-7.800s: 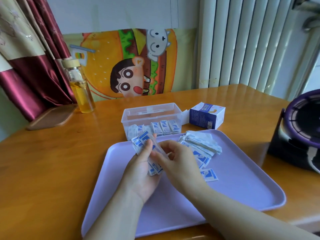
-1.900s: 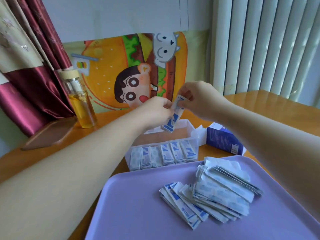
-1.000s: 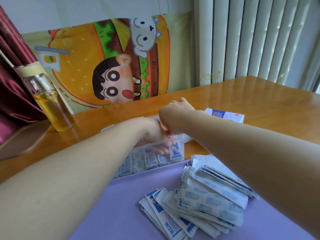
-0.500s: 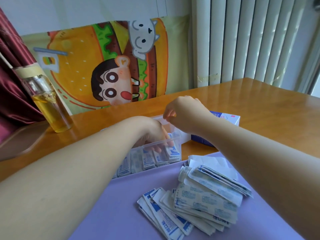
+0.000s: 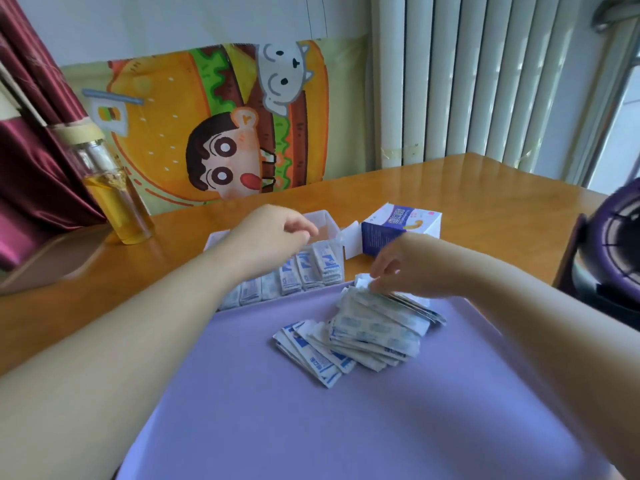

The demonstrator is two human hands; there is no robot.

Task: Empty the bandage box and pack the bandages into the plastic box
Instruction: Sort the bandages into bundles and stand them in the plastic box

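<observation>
Since the view half a second back, the left hand (image 5: 273, 237) is being lifted out of the plastic box (image 5: 327, 225). The right hand (image 5: 412, 268) is being brought down from above that box onto the pile (image 5: 374, 332) of loose bandages.

The left hand is being held over the box, fingers loosely curled, with nothing seen in them. A row of packed bandages (image 5: 304, 271) is being kept upright against the box's near wall. The pile is being carried on the tray (image 5: 242, 410), just on the near side of the box and to its right.

The right hand is being set on the far end of the pile, its fingertips (image 5: 382, 277) touching the topmost wrappers. Whether a pinch is being closed on any of them cannot be told. From those fingertips the pile is lying toward the person and slightly left, and its upper strips are running far-left to near-right. The right hand is judged the nearer one; the left is being kept well apart from the pile. For the next transfer, the box is lying left of and beyond the grip. The bandage box (image 5: 398, 230) is lying on its side with its flap open, just right of the plastic box.

The tray is being borne by a wooden table (image 5: 502, 209). A curtain (image 5: 31, 168), a board (image 5: 52, 261) and a bottle (image 5: 117, 199) are being shown at left. A poster (image 5: 225, 126) is hanging behind centre, and a radiator (image 5: 485, 81) and a purple appliance (image 5: 609, 244) are standing at right.
</observation>
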